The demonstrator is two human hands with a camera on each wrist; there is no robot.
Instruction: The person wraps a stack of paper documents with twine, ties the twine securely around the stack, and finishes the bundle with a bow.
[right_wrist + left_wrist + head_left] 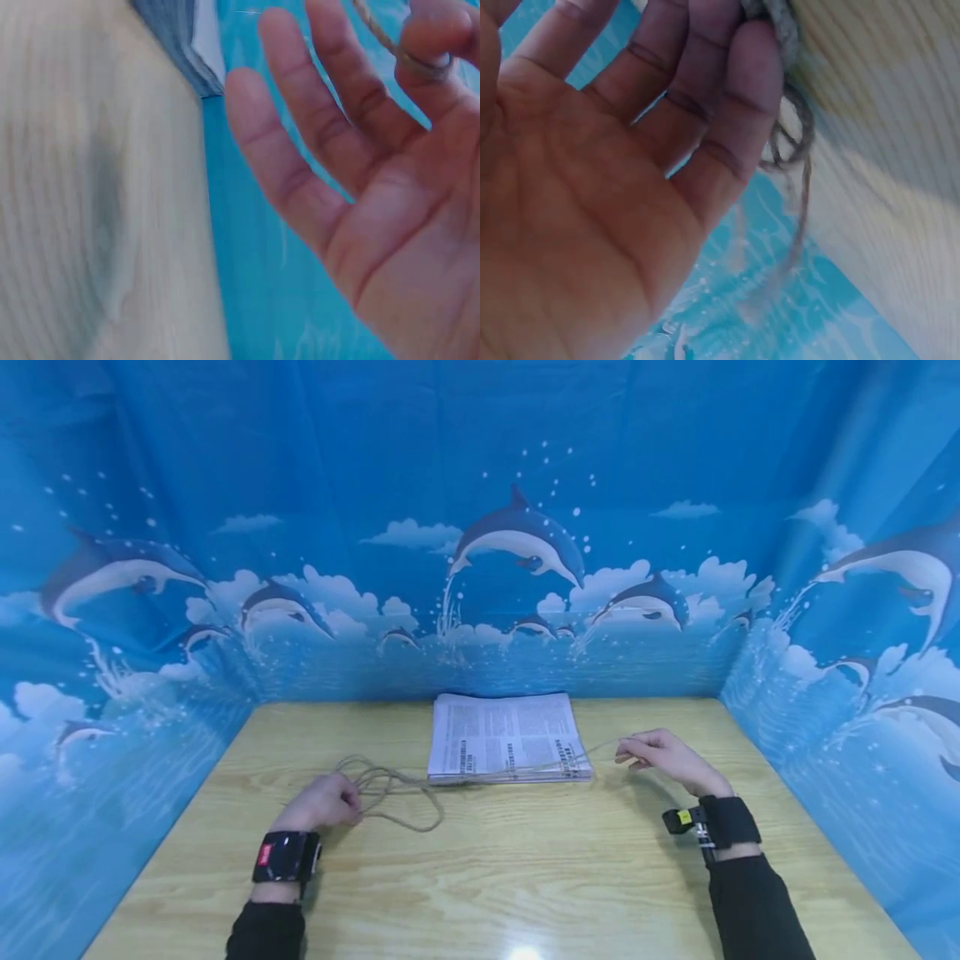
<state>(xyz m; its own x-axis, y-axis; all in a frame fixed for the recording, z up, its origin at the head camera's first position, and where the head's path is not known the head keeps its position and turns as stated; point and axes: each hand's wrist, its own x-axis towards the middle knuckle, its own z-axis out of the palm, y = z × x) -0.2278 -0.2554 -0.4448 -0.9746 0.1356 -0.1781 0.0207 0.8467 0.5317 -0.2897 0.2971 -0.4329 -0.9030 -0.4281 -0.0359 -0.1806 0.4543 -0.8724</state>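
Observation:
A length of thin tan twine (408, 822) runs in loose loops on the table near my left hand (322, 802), then across the front of a newspaper stack (506, 735) to my right hand (667, 758). In the left wrist view, the fingers curl at the twine (807, 124), and a loop and frayed ends hang below them. My right hand, raised right of the stack, pinches the twine (379, 31) between thumb and forefinger, its other fingers spread. The twine stretches fairly straight between stack and right hand.
The newspapers lie flat at the back middle of the wooden table (480, 877). A blue dolphin-printed curtain (360, 468) stands close behind the table and along both sides. Each wrist wears a strapped device, such as the black camera (678, 821) on the right.

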